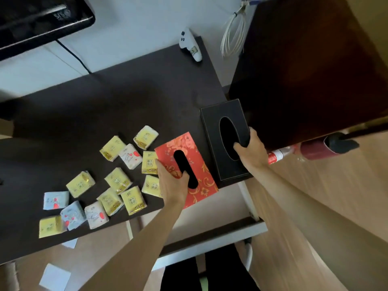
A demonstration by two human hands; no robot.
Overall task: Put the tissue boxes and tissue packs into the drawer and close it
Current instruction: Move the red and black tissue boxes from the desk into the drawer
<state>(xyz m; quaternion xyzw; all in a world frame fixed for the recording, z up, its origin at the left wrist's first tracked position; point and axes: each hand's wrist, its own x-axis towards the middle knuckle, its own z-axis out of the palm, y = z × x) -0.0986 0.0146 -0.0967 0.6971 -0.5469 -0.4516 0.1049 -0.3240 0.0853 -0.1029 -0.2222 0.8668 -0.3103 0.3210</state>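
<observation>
A red tissue box with a gold floral pattern lies on the dark desk near its front right corner. My left hand grips it, thumb in the oval slot. Just right of it sits a black tissue box; my right hand holds its near right edge, thumb inside the opening. Several small tissue packs, mostly yellow, some white and blue with red hearts, are scattered on the desk to the left. Below the desk's front edge an open drawer shows a light interior.
A dark wooden cabinet stands right of the desk, close to the black box. A white game controller lies at the desk's back edge; a coiled white cable hangs beside it. A black monitor is top left. Paper scraps lie on the floor.
</observation>
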